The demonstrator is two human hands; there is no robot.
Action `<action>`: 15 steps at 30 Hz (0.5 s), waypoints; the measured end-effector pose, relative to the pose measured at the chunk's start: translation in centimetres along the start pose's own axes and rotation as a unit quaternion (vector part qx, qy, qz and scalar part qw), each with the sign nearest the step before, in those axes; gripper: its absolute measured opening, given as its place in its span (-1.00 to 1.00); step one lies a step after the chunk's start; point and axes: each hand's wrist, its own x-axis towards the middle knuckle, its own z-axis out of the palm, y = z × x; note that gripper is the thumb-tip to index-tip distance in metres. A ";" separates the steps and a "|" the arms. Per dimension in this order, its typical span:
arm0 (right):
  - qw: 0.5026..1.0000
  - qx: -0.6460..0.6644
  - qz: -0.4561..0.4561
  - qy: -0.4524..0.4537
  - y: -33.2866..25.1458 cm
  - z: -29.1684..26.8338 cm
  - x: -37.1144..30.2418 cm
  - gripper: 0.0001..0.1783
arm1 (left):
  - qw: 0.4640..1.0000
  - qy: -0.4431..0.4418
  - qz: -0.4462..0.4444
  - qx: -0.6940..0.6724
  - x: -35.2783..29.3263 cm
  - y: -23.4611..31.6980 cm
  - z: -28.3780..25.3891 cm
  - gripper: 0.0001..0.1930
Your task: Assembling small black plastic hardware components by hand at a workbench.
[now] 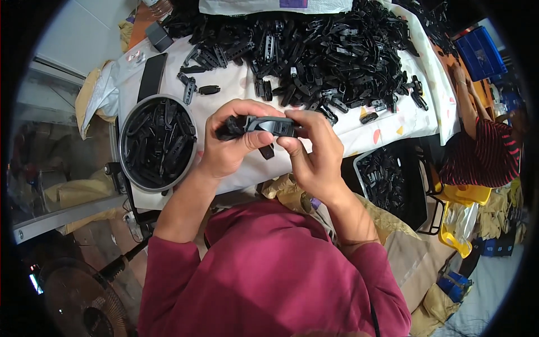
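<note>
My left hand (227, 151) and my right hand (317, 154) meet over the near edge of the table, both closed on a black plastic part (269, 126). This part is long and narrow, with a glossy curved face and a small hole near its right end. My left thumb presses on its lower edge, while the right fingers and thumb pinch the right end. More black plastic shows inside the left hand, and I cannot tell whether it is a separate piece. Just below the hands is another small black piece (267, 151).
A large heap of black plastic parts (337, 56) covers the far table. At left stand a round grey tub (124, 163) of similar parts and a dark flat slab (151, 77). A black tray (414, 194) of parts sits at right. Another person (483, 149) sits beyond it.
</note>
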 end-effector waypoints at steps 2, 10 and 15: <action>0.998 -0.030 -0.037 -0.028 0.1 0.3 -0.4 -0.71 | 0.998 0.037 -0.048 -0.005 -0.5 1.4 0.6 -0.61; 0.984 0.064 0.086 -0.145 1.8 1.2 -1.1 -0.21 | 0.859 0.198 -0.090 0.463 -4.3 6.7 -3.8 -0.62; 0.959 0.090 0.227 -0.141 2.8 0.3 -1.6 -0.49 | 0.559 0.263 -0.231 0.752 -6.1 10.3 -9.8 -0.48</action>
